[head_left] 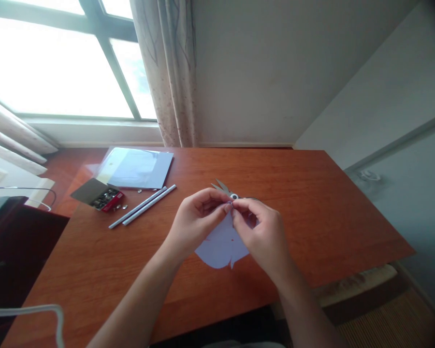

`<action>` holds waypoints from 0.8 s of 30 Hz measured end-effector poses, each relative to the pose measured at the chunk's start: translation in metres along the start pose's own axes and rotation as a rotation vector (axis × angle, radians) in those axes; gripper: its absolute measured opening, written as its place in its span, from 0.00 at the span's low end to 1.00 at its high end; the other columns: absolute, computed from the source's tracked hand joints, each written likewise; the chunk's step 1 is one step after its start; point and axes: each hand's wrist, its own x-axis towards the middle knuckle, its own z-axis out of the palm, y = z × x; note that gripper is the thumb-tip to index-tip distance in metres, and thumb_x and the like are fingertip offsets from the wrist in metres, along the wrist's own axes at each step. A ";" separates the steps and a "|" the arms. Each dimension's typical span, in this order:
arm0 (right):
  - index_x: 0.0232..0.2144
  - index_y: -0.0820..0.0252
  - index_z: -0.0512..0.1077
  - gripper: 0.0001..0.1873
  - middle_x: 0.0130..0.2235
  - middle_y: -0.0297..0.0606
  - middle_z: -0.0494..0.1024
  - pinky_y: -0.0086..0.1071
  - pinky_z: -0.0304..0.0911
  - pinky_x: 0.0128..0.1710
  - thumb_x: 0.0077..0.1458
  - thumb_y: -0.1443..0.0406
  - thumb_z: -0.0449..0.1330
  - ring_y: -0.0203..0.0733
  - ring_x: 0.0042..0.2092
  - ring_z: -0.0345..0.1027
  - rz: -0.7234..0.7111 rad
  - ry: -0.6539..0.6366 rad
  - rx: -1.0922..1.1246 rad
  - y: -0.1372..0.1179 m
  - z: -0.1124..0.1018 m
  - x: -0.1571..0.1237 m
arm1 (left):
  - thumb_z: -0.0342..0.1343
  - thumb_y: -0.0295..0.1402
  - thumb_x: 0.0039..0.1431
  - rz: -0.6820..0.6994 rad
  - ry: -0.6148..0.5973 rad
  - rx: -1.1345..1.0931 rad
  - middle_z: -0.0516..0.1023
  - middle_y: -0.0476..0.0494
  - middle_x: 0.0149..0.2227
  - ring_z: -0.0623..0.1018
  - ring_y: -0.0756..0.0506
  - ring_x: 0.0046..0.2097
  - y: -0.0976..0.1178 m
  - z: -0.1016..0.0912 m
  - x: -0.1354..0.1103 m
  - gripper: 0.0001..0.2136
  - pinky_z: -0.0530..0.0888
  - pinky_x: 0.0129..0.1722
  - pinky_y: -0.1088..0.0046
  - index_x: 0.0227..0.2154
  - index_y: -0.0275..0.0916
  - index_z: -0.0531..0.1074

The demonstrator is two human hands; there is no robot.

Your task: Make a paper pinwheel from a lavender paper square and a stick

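Observation:
My left hand [199,217] and my right hand [263,232] meet over the middle of the wooden table [311,212]. Both pinch the top edge of a pale blue cut paper shape [221,246], fingertips almost touching each other. The paper hangs down between the hands toward the table's near edge. Just behind my fingers lie open scissors [224,189], partly hidden by the hands.
At the back left lies a plastic sleeve of blue paper sheets [137,166]. Beside it an open small box of metal fasteners [101,195], a few loose ones, and two thin white sticks [143,206]. A curtain [170,72] hangs by the window; a dark cabinet [10,251] stands left.

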 end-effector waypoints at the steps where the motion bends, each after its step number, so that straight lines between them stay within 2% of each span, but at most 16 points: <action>1: 0.36 0.58 0.79 0.07 0.36 0.38 0.83 0.33 0.68 0.35 0.59 0.67 0.60 0.43 0.35 0.76 0.033 -0.007 0.038 0.000 -0.001 0.000 | 0.69 0.32 0.54 0.010 -0.018 0.003 0.83 0.43 0.36 0.81 0.47 0.38 0.000 0.000 0.000 0.08 0.76 0.37 0.76 0.35 0.35 0.79; 4: 0.36 0.58 0.79 0.08 0.34 0.37 0.83 0.32 0.66 0.33 0.60 0.65 0.59 0.41 0.34 0.74 0.107 -0.044 0.127 0.000 -0.002 0.000 | 0.67 0.31 0.55 0.038 -0.044 0.009 0.83 0.44 0.36 0.80 0.48 0.38 -0.002 0.000 -0.001 0.07 0.76 0.38 0.77 0.36 0.35 0.79; 8: 0.35 0.59 0.80 0.09 0.32 0.36 0.81 0.32 0.64 0.32 0.61 0.64 0.59 0.40 0.32 0.72 0.125 -0.064 0.163 0.002 -0.004 0.001 | 0.65 0.29 0.57 0.038 -0.026 0.009 0.82 0.46 0.34 0.79 0.50 0.34 -0.003 -0.001 -0.001 0.04 0.75 0.36 0.78 0.35 0.35 0.80; 13: 0.34 0.59 0.79 0.08 0.33 0.37 0.80 0.33 0.63 0.33 0.61 0.64 0.59 0.41 0.34 0.71 0.067 -0.091 0.122 0.003 -0.006 0.002 | 0.67 0.31 0.55 0.028 -0.031 -0.012 0.83 0.44 0.35 0.79 0.48 0.35 -0.004 0.000 0.000 0.06 0.75 0.35 0.77 0.34 0.35 0.79; 19: 0.32 0.60 0.78 0.09 0.35 0.39 0.80 0.34 0.62 0.36 0.62 0.67 0.59 0.42 0.37 0.71 -0.021 -0.137 0.068 -0.001 -0.007 0.001 | 0.68 0.33 0.55 0.043 -0.032 -0.004 0.82 0.41 0.37 0.81 0.45 0.39 -0.007 0.000 -0.001 0.08 0.77 0.41 0.71 0.34 0.34 0.79; 24: 0.32 0.60 0.78 0.08 0.34 0.39 0.79 0.34 0.61 0.35 0.62 0.68 0.59 0.41 0.35 0.70 -0.043 -0.144 0.042 -0.003 -0.007 0.001 | 0.68 0.33 0.55 0.009 -0.051 -0.068 0.82 0.41 0.37 0.80 0.45 0.40 -0.005 0.000 -0.001 0.08 0.76 0.42 0.71 0.34 0.34 0.79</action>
